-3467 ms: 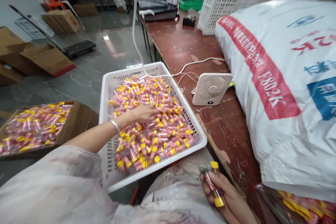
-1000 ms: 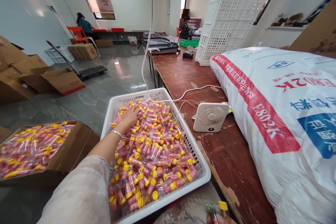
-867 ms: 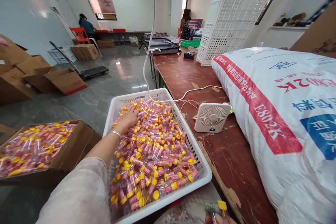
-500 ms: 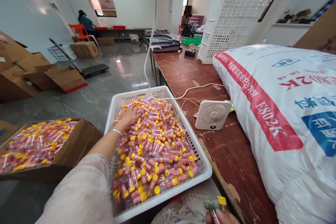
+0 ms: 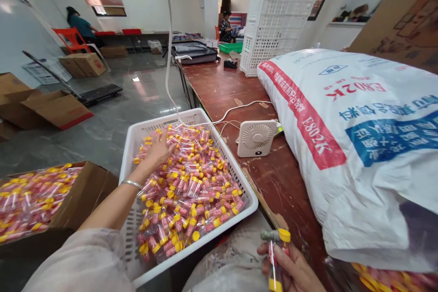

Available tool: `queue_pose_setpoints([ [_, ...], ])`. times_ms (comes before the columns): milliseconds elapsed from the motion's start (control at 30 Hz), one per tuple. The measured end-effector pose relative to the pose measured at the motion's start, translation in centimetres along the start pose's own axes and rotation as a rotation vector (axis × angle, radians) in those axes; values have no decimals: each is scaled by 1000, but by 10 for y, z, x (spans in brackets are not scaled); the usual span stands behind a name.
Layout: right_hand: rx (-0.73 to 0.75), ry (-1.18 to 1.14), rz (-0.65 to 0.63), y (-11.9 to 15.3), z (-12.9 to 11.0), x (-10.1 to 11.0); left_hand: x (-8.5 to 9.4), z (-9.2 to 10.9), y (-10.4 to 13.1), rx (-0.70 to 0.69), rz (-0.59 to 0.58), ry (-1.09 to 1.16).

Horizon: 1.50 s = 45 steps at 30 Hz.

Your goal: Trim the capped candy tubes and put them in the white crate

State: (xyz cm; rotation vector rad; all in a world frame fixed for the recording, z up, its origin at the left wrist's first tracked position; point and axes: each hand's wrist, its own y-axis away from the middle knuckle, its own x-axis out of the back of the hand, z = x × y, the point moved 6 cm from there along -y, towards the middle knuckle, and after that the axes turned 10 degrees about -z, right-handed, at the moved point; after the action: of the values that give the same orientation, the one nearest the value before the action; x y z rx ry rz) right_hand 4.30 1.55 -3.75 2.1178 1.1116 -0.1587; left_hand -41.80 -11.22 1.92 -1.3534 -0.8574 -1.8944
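Observation:
My left hand (image 5: 156, 151) lies palm down, fingers spread, on a heap of clear tubes with yellow caps (image 5: 191, 187) inside a white slotted basket (image 5: 133, 133) on my lap. A silver bangle sits on that wrist. Low at the bottom edge, my right hand (image 5: 290, 269) grips a yellow-capped tube (image 5: 277, 255) upright; a small grey-green piece shows beside the cap.
A big white sack with a red stripe (image 5: 345, 137) fills the brown table (image 5: 222, 86) to the right. A small white fan (image 5: 256, 138) and its cable stand by the basket. A cardboard box of tubes (image 5: 30, 196) sits left. Stacked white crates (image 5: 273, 18) stand far back; two persons sit in the distance.
The view rose from my lap to the room, then swung right. My left hand slid from the basket's middle toward its far left corner. My right hand keeps the tube.

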Motion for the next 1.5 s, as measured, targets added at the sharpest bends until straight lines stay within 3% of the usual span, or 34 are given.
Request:
queue_pose_setpoints([
  [67,98,-4,91,8,-13,7,5,43,28,-114,-74,54],
  [167,217,32,146,20,-27,21,-5,123,99,-339,-285,140],
  [200,264,47,163,25,-31,26,-13,151,129,-439,-397,189],
  [267,363,74,204,34,-36,37,-33,210,198,-707,-792,455],
  [300,408,84,216,39,-37,41,-41,232,225,-761,-899,537],
  [367,474,101,210,49,-39,44,-57,267,261,-820,-965,603],
  [467,530,119,198,60,-40,46,-84,303,281,-795,-1040,827],
  [567,576,118,273,73,-41,55,-110,326,289,-704,-1197,1113],
  [633,609,126,379,85,-43,67,-119,336,293,-678,-1234,1226],
  [767,615,179,526,115,-44,94,-125,356,301,-734,-1282,1208],
  [833,610,158,495,128,-40,102,-126,367,305,-733,-1333,1195],
  [967,630,-69,308,139,-24,109,-129,388,318,-616,-1497,1279],
  [1067,656,-153,317,144,-17,122,-130,399,325,-546,-1577,1361],
  [1267,670,-272,371,153,-24,142,-139,405,322,-480,-1529,1305],
  [1500,756,-381,370,155,-29,143,-152,406,325,-525,-1486,1138],
])
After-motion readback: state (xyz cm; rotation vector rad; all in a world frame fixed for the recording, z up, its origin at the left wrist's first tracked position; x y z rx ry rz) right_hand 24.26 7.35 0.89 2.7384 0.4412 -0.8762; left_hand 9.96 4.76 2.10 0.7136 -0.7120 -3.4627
